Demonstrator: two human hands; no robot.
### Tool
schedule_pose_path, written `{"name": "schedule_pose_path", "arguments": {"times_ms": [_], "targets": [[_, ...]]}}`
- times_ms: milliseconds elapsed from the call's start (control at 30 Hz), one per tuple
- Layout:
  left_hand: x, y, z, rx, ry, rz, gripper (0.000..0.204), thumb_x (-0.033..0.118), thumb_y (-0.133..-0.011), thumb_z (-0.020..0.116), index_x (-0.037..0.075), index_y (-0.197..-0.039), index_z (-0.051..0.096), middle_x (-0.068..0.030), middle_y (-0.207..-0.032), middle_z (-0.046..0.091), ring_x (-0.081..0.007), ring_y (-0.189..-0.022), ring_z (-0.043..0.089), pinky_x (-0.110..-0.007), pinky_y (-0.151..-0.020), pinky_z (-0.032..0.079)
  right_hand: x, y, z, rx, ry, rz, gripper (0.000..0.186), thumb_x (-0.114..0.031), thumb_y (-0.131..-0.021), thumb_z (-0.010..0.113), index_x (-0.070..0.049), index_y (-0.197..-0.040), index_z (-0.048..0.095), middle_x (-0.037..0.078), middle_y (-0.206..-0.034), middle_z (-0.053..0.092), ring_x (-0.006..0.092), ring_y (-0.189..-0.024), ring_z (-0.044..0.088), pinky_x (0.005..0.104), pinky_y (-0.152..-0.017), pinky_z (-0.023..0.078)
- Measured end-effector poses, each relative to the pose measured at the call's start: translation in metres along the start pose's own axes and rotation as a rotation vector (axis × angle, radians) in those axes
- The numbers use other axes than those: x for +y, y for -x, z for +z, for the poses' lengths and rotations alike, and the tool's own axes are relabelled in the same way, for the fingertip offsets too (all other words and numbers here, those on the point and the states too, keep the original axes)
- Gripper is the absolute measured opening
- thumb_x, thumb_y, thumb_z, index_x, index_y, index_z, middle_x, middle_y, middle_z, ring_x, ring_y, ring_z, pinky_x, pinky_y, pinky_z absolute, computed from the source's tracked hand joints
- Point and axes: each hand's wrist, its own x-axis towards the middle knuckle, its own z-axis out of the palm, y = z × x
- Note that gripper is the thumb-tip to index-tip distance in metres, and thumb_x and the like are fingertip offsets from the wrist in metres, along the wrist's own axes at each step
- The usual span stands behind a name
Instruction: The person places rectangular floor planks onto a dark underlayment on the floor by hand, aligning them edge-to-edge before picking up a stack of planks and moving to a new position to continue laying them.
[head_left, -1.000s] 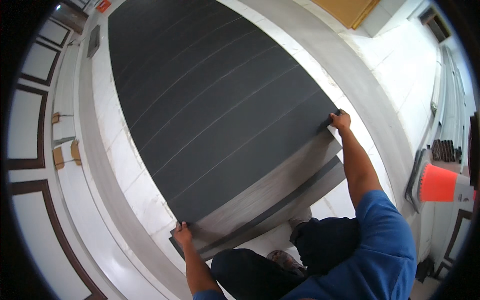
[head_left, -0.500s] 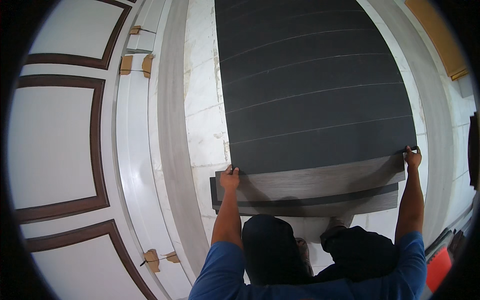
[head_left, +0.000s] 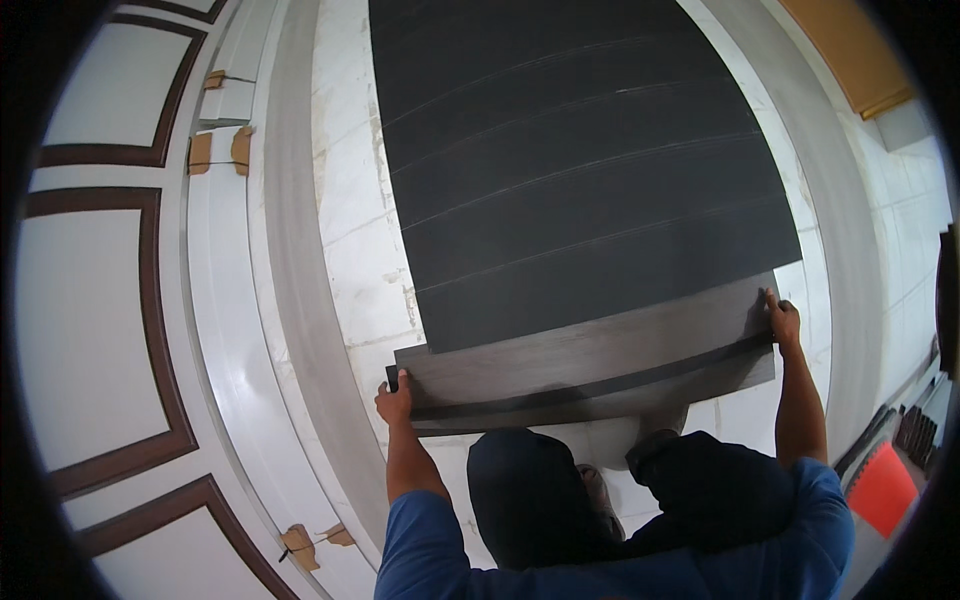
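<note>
Black-backed planks (head_left: 590, 220) lie side by side across the floor, with thin pale seams between them. Along their near side is a grey wood-grain plank (head_left: 590, 350); a black strip and more grey plank show closer to my legs. My left hand (head_left: 394, 400) closes on the left end of the grey plank, thumb on top, beside a small dark corner. At the other end, my right hand (head_left: 783, 320) has its fingers closed round the plank's edge. The undersides of both grips are hidden.
Long grey planks (head_left: 300, 200) (head_left: 850, 200) run along both sides of the white tiled floor (head_left: 350, 230). White lengths with cardboard-wrapped ends (head_left: 225, 260) lie by the panelled wall (head_left: 90, 330) at left. A brown board (head_left: 845, 50) is far right; a red sheet (head_left: 883, 490) is near right.
Both hands have left the edge of the black-backed plank and come back toward me, onto the ends of the grey wood-grain plank. The whole view has shifted slightly.
</note>
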Motion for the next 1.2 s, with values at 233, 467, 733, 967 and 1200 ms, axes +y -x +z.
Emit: {"name": "schedule_pose_path", "arguments": {"times_ms": [233,467,733,967,1200], "targets": [[-0.014,0.004,-0.002,-0.048,0.099,0.000,0.103,0.077,-0.063,0.059,-0.003,-0.127,0.049,-0.0277,-0.122,0.053,-0.0398,-0.114,0.051,-0.043,-0.099,0.039,0.002,0.030,-0.016,-0.175,-0.140,0.095,0.048,-0.048,-0.084,0.063,-0.001,-0.089,0.065,0.006,-0.070,0.051,0.0164,-0.071,0.050,0.0307,-0.065,0.043],[-0.027,0.000,-0.019,-0.337,0.529,0.055,0.077,0.047,-0.070,0.076,-0.006,-0.122,0.054,-0.0174,-0.112,0.062,-0.0250,-0.103,0.058,-0.033,-0.090,0.044,0.007,0.032,-0.011,-0.211,-0.182,-0.011,0.047,-0.046,-0.084,0.065,0.000,-0.079,0.058,0.004,-0.074,0.053,0.0138,-0.072,0.045,0.0311,-0.068,0.040],[-0.041,0.013,-0.049,-0.293,0.544,0.225,0.055,0.030,-0.078,0.074,-0.003,-0.119,0.057,-0.0116,-0.107,0.063,-0.0195,-0.093,0.059,-0.032,-0.084,0.046,-0.003,0.050,-0.028,-0.176,-0.200,-0.115,0.057,-0.043,-0.082,0.067,0.010,-0.103,0.061,0.018,-0.092,0.065,0.0234,-0.084,0.062,0.0367,-0.072,0.049],[-0.057,0.004,-0.048,-0.583,0.510,0.127,0.051,0.025,-0.082,0.070,-0.002,-0.122,0.054,-0.0125,-0.106,0.063,-0.0220,-0.088,0.061,-0.036,-0.079,0.049,-0.037,0.074,-0.080,-0.115,0.283,-0.119,0.052,-0.037,-0.077,0.072,0.009,-0.097,0.064,0.019,-0.087,0.067,0.0253,-0.079,0.066,0.0375,-0.072,0.051],[-0.098,0.059,-0.018,-0.733,0.549,0.122,0.053,0.022,-0.082,0.069,-0.001,-0.126,0.050,-0.0114,-0.110,0.061,-0.0222,-0.097,0.058,-0.036,-0.084,0.047,0.050,0.098,-0.108,-0.064,0.199,-0.053,0.060,-0.045,-0.074,0.071,0.008,-0.101,0.064,0.022,-0.097,0.066,0.0296,-0.091,0.065,0.0382,-0.080,0.049]]}}
